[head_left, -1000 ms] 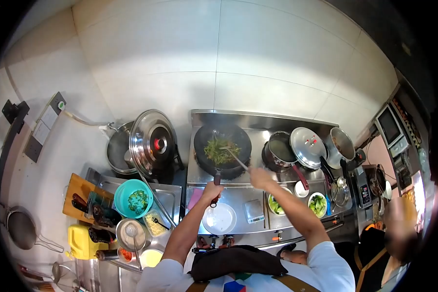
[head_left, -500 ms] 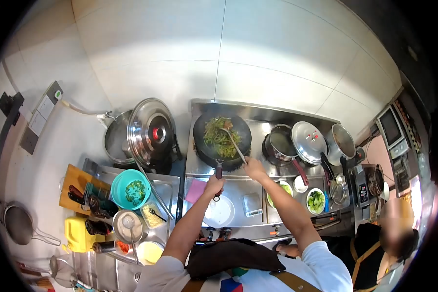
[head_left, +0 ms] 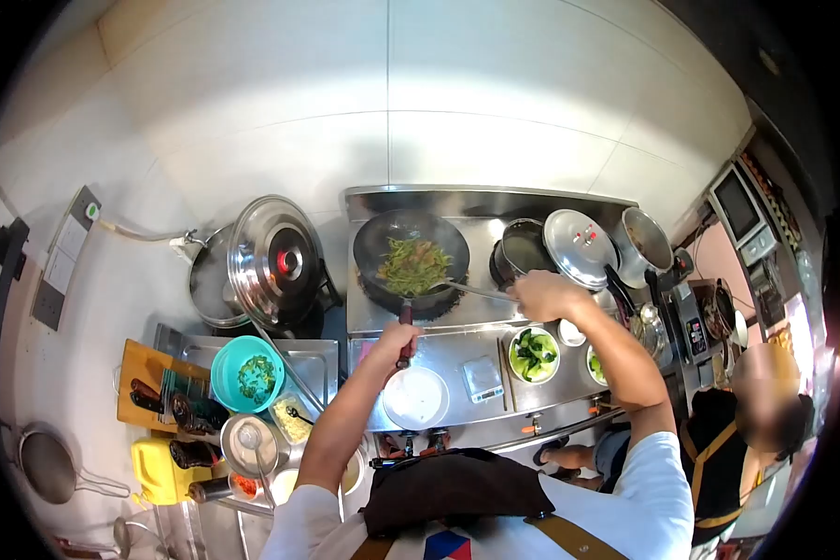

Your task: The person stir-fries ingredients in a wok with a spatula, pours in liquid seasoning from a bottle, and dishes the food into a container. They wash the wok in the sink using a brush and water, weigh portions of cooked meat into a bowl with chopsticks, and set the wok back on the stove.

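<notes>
A dark wok (head_left: 369, 233) sits on the stove, holding a heap of stir-fried green strips (head_left: 414, 266) with some brownish pieces. My left hand (head_left: 399, 340) is closed around the wok's handle (head_left: 406, 313). At the wok's right rim, my right hand (head_left: 543, 295) grips a long-handled metal spatula (head_left: 483, 292). Its shaft slants into the wok and its head lies at the edge of the food, too small to make out fully. Just below the handle stands a white bowl (head_left: 416, 398).
A kitchen scale (head_left: 483, 380), chopsticks (head_left: 507, 373) and a bowl of leafy greens (head_left: 534, 356) line the counter. A saucepan (head_left: 525, 245) and a propped lid (head_left: 581, 248) stand right; a turquoise bowl (head_left: 224, 373) and large pot lid (head_left: 261, 266) left. Another person (head_left: 714, 448) is at right.
My right hand has swung right and a little up, bringing the spatula lower toward the wok's near right rim. The food is gathered nearer the handle. The whole view has shifted slightly.
</notes>
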{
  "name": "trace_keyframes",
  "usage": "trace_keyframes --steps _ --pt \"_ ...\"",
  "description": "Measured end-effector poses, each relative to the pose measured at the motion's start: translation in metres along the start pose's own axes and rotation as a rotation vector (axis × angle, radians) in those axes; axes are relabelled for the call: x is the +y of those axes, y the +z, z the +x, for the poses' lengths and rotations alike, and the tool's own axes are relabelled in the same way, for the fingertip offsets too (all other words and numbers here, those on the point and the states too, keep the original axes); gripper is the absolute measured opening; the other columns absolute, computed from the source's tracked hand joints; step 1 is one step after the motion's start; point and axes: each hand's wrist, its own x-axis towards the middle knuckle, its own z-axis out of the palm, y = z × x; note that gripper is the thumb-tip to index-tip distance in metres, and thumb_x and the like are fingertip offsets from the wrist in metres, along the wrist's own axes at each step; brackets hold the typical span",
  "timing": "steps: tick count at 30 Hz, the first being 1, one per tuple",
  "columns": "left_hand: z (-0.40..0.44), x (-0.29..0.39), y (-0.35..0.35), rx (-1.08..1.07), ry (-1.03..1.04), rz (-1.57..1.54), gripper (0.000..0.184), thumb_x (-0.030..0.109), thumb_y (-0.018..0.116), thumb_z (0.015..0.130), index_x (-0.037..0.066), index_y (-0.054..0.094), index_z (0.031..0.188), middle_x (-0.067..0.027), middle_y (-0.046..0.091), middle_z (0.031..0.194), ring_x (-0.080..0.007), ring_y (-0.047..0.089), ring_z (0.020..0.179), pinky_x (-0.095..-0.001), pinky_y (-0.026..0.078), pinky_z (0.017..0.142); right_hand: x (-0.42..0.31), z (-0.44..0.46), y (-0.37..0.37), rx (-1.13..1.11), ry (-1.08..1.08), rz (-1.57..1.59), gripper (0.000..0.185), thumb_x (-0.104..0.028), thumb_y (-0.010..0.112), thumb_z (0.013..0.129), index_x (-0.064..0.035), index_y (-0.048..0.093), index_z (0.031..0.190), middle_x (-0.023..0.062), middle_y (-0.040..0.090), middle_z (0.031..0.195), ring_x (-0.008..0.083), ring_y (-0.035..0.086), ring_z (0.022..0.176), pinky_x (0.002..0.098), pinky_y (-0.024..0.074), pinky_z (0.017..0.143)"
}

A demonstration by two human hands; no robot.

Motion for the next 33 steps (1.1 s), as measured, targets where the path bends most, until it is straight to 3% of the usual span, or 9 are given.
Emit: trace_keyframes --steps 2,3,7,14,18,19,22,28,33 --pt "-0.001 0.014 -0.004 0.027 -0.010 0.061 0.023 0.013 0.071 0.079 0.004 0.057 0.062 -0.0077 0.056 0.052 -0.0196 0.053 0.040 -0.0344 0.042 0.041 -0.010 0.025 0.024 -0.002 0.023 0.016 0.019 -0.009 0.059 0.079 0.0031 0.072 0.084 0.0287 0.069 0.090 0.0427 0.069 0.090 0.0497 0.0554 0.077" --pt "0.009 0.006 -0.003 0.037 0.117 0.050 0.023 0.015 0.068 0.080 0.005 0.057 0.062 -0.0068 0.056 0.052 -0.0189 0.052 0.039 -0.0349 0.041 0.039 -0.004 0.050 0.055 -0.002 0.030 0.005 0.034 -0.010 0.059 0.081 -0.0028 0.067 0.113 0.0263 0.069 0.098 0.0430 0.067 0.094 0.0506 0.0546 0.080" --pt "-0.045 -0.044 0.012 0.121 0.227 0.144 0.022 0.017 0.066 0.082 0.005 0.056 0.066 -0.0041 0.054 0.052 -0.0180 0.055 0.042 -0.0357 0.042 0.040 -0.029 -0.002 0.062 0.103 0.059 0.111 0.037 -0.010 0.057 0.084 -0.0016 0.060 0.120 0.0265 0.069 0.101 0.0425 0.067 0.094 0.0516 0.0536 0.084" --pt "-0.059 -0.005 0.013 0.028 0.178 0.136 0.030 0.021 0.066 0.084 0.004 0.058 0.060 -0.0063 0.057 0.054 -0.0174 0.054 0.043 -0.0324 0.041 0.043 -0.041 0.024 0.055 0.013 0.090 0.077 0.033 -0.010 0.060 0.081 -0.0029 0.068 0.112 0.0258 0.069 0.098 0.0407 0.068 0.097 0.0494 0.0543 0.086" --pt "-0.090 0.002 0.006 0.030 0.058 0.133 0.025 0.019 0.068 0.081 0.005 0.060 0.063 -0.0056 0.057 0.054 -0.0171 0.055 0.043 -0.0320 0.044 0.043 -0.026 -0.031 0.010 -0.019 -0.084 0.020 0.027 -0.010 0.059 0.082 -0.0020 0.068 0.106 0.0271 0.069 0.100 0.0427 0.068 0.095 0.0505 0.0554 0.081" --pt "-0.074 0.003 0.005 0.036 0.183 0.128 0.027 0.013 0.068 0.078 0.006 0.057 0.054 -0.0062 0.055 0.049 -0.0178 0.051 0.038 -0.0335 0.041 0.039 -0.031 -0.021 0.021 -0.015 -0.030 0.042 0.028 -0.010 0.058 0.082 -0.0022 0.068 0.107 0.0269 0.069 0.099 0.0427 0.068 0.094 0.0506 0.0552 0.081" --pt "-0.046 0.025 0.018 0.049 0.145 -0.002 0.026 0.015 0.066 0.079 0.005 0.058 0.056 -0.0069 0.056 0.050 -0.0178 0.052 0.039 -0.0331 0.040 0.039 -0.033 0.042 0.059 0.062 0.081 0.057 0.027 -0.010 0.057 0.084 -0.0022 0.067 0.108 0.0255 0.069 0.097 0.0430 0.067 0.094 0.0515 0.0548 0.079" --pt "-0.083 -0.046 0.019 0.122 0.261 0.148 0.015 0.015 0.065 0.081 0.004 0.056 0.076 -0.0073 0.057 0.055 -0.0177 0.055 0.042 -0.0334 0.042 0.039 -0.029 -0.033 0.038 0.074 -0.012 0.077 0.035 -0.013 0.062 0.083 -0.0047 0.064 0.116 0.0225 0.070 0.092 0.0420 0.067 0.092 0.0520 0.0532 0.081" --pt "-0.021 -0.015 0.010 0.100 0.163 0.090 0.017 0.014 0.066 0.078 0.004 0.056 0.068 -0.0063 0.058 0.057 -0.0173 0.056 0.044 -0.0331 0.045 0.041 -0.023 0.003 0.028 0.065 0.007 0.028 0.026 -0.015 0.061 0.081 -0.0043 0.071 0.103 0.0235 0.070 0.093 0.0413 0.068 0.093 0.0506 0.0539 0.083"
